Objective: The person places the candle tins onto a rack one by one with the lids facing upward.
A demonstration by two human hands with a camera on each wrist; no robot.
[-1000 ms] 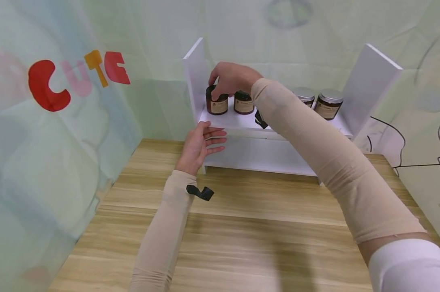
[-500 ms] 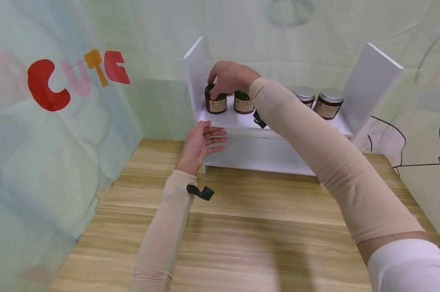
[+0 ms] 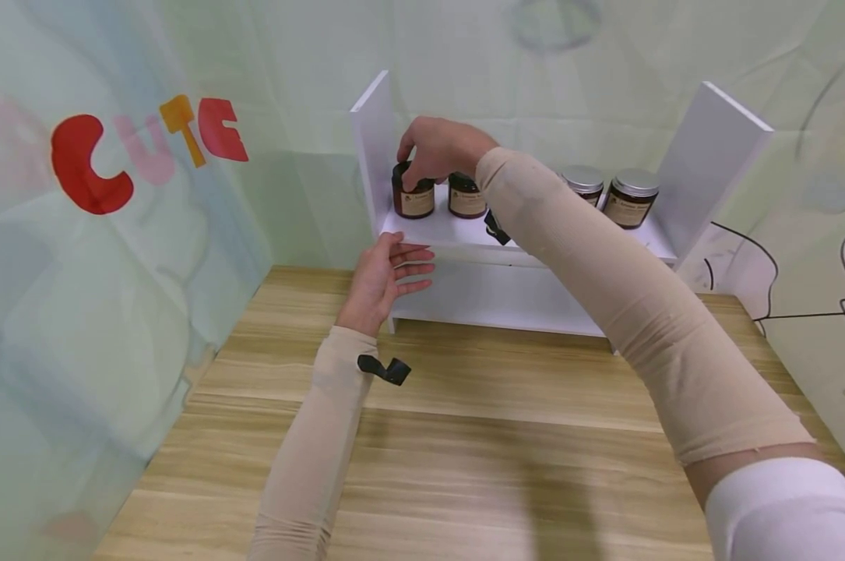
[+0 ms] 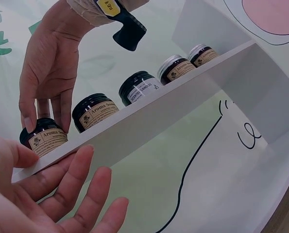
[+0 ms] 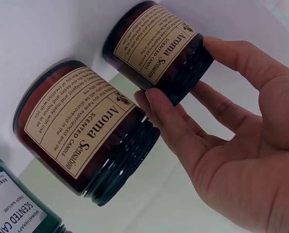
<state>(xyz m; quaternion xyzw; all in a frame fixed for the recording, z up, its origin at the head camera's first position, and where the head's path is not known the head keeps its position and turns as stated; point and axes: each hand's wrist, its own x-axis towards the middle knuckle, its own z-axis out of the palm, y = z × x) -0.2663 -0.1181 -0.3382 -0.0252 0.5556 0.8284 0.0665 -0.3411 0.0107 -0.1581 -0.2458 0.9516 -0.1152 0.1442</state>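
My right hand [image 3: 446,148] reaches over the white shelf [image 3: 373,144] and holds the leftmost scented candle jar [image 3: 417,204] by its black lid. In the right wrist view, thumb and fingers sit around the lid of this amber jar [image 5: 151,43], which has a tan "Aroma Sensation" label. Beside it stands a second amber candle jar [image 5: 81,126] with the same label. My left hand [image 3: 380,284] is at the shelf's left front corner. In the left wrist view, its thumb touches the board's edge and its loosely spread fingers [image 4: 83,170] lie below.
Further right on the shelf are a dark jar [image 4: 140,89] with a white label and two silver-lidded jars, one [image 3: 631,199] near the right side panel [image 3: 709,167]. The shelf stands on a wood-grain table [image 3: 457,436]. Printed cloth walls [image 3: 184,327] enclose it.
Almost nothing moves. The right hand and the leftmost candle jar shift very slightly left in the head view; the left hand stays at the shelf corner.
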